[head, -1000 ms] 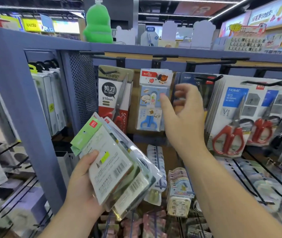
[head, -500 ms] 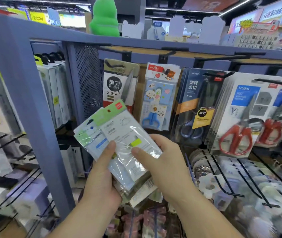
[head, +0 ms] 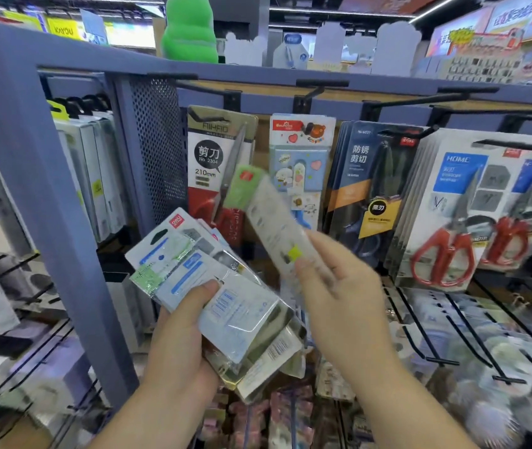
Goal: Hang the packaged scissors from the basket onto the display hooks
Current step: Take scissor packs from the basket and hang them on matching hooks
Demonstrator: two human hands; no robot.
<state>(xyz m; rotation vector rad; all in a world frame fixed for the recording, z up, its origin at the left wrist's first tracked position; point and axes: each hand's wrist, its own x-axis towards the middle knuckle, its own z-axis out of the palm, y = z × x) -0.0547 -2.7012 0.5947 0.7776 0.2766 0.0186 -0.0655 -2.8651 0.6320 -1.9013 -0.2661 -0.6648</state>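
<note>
Just above and right of the stack of packs (head: 225,299) gripped by the left hand (head: 180,335), the right hand (head: 339,286) pinches one packaged scissors (head: 271,218) by its lower end, long axis slanted, green header pointing up-left, edges apart from the stack.

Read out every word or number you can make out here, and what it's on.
"剪刀 No. 2304", "210mm": grey-topped scissors pack.
"防锈剪切", "黑刃": dark blue pack.
"HOME": white pack of red scissors.
"KAYOU": yellow sign, top left.
Too blurred: stack of packs in the left hand, green-topped pack in the right hand.
</note>
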